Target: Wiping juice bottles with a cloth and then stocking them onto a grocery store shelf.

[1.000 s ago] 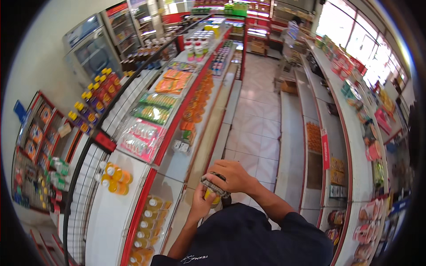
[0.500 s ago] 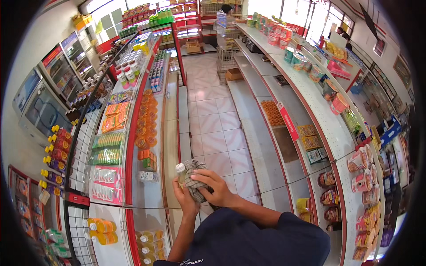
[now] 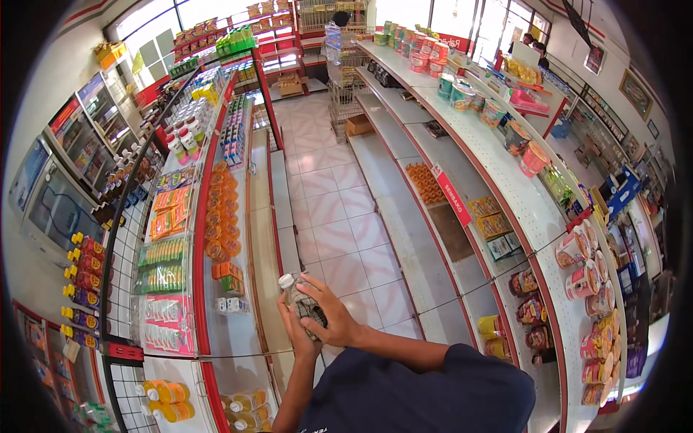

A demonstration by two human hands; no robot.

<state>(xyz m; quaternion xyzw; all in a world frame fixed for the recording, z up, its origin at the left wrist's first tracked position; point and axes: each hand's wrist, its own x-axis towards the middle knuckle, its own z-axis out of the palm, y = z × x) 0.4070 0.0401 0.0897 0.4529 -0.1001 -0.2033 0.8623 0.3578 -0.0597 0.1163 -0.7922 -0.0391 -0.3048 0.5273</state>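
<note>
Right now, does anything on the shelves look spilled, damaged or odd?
A brown patch on the right-hand shelf, beside the orange packs, looks odd because the shelf is otherwise pale; stain or board, I can't tell.

Daylight glares white through the far windows (image 3: 451,16), and fisheye distortion bends the right-hand shelf (image 3: 476,141).

Bottle cap (image 3: 286,281) white; cloth (image 3: 300,300) grey (checked); shirt (image 3: 419,390) navy; floor (image 3: 345,209) 2-tone, white-pink.

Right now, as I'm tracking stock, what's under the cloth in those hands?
A white-capped bottle, its top sticking out past the cloth. The cloth, left hand and right hand hide most of its body, so its contents cannot be told.
</note>
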